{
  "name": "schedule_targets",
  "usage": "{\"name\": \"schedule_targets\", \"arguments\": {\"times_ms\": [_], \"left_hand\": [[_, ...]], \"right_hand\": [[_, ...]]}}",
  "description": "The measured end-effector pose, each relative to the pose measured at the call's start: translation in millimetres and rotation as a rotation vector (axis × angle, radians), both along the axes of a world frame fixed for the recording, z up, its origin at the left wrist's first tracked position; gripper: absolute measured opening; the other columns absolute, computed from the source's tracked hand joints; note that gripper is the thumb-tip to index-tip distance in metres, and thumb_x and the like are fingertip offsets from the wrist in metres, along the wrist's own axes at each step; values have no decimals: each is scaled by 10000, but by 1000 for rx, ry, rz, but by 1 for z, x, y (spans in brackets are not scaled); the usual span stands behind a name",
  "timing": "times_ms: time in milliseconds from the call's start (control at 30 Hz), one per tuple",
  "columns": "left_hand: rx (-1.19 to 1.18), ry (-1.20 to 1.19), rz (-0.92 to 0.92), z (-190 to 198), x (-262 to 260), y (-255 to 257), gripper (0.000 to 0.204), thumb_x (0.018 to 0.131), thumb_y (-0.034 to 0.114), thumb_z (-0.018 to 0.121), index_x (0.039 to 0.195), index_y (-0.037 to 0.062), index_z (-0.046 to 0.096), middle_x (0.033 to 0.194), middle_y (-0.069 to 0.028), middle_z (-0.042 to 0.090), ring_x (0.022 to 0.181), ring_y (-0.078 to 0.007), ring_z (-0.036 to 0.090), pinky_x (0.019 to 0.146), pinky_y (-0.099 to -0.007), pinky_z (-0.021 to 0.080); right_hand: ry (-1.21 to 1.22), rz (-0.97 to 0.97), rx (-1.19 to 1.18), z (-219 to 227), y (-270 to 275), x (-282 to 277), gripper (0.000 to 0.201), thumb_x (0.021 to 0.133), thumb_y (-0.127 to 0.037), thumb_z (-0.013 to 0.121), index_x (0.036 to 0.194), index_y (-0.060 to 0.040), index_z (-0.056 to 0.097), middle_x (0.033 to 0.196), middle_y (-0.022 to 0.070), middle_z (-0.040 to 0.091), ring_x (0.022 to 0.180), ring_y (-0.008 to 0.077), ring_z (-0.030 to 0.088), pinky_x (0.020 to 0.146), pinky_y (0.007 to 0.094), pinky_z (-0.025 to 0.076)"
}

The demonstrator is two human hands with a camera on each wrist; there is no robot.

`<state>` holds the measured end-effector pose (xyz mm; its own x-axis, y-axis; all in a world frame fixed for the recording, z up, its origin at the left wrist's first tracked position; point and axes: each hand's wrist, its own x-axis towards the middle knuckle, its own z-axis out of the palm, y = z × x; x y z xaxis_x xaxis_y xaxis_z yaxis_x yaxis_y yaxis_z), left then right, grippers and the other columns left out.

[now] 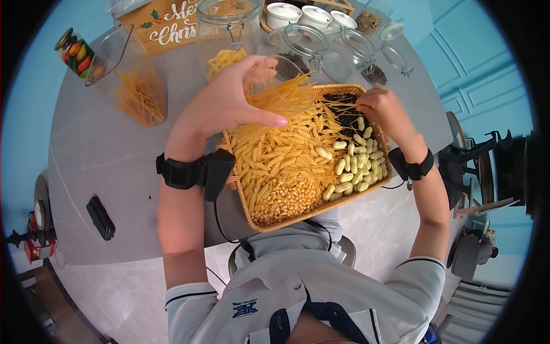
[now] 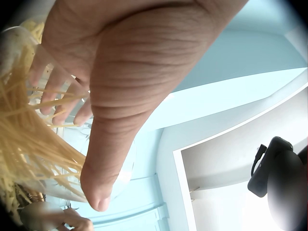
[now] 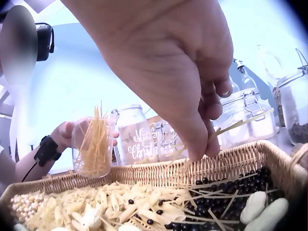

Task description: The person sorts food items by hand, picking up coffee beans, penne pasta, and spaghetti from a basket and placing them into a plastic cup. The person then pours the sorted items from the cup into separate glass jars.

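My left hand [image 1: 226, 103] holds a clear container [image 3: 90, 149] of dry noodle strips [image 2: 29, 120], tilted over the left back part of a wicker basket [image 3: 231, 161]. Between thumb and fingertips, my right hand [image 1: 385, 108] pinches a few thin strips [image 3: 240, 123] above the basket's back right corner. Black beans [image 1: 342, 109] lie under it, with loose strips scattered across them. Penne [image 1: 269, 157] fills the basket's middle and left. Corn kernels [image 1: 285, 198] sit at the near side, and unshelled peanuts [image 1: 356, 163] at the right.
Behind the basket stand a clip-top jar with penne [image 1: 226, 60], opened glass jars and white lidded pots [image 1: 283, 16]. A tall container of strips [image 1: 140, 97] and a jar of colourful contents [image 1: 77, 56] are at left. A black case [image 1: 101, 218] lies nearer.
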<state>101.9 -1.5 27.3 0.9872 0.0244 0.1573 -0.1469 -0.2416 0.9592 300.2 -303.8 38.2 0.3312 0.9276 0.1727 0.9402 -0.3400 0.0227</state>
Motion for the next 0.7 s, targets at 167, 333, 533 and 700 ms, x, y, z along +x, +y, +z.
{"name": "schedule_targets", "arguments": {"times_ms": [167,333,533,700], "left_hand": [[21,-8,8,-1,0,0,927,661,208,918,1451,43,460,1355,-131,551,1351,-251,466,1168,-378,317],[35,-8,-13,-4,4,-3,925,659,219,921,1443,41,465,1361,-136,551,1358,-259,468,1165,-385,328],[18,-35,-30,-7,7,-7,1008,613,337,949,1409,-41,458,1364,-233,557,1341,-350,487,1119,-428,385],[9,-42,-22,-10,9,-5,1017,603,333,955,1407,-42,457,1363,-238,555,1335,-359,495,1110,-436,394]], "right_hand": [[471,-324,145,24,3,3,127,878,-118,743,902,6,749,888,69,744,805,183,673,730,298,529],[1676,36,591,42,35,-14,207,980,-134,671,1136,1,692,985,44,732,766,64,625,670,179,501],[1735,117,870,46,81,-45,206,976,-74,651,1154,29,656,1040,115,731,854,105,681,762,193,558],[1510,29,686,43,92,-70,253,943,-53,687,1164,61,639,1079,176,726,932,192,724,788,254,582]]}}
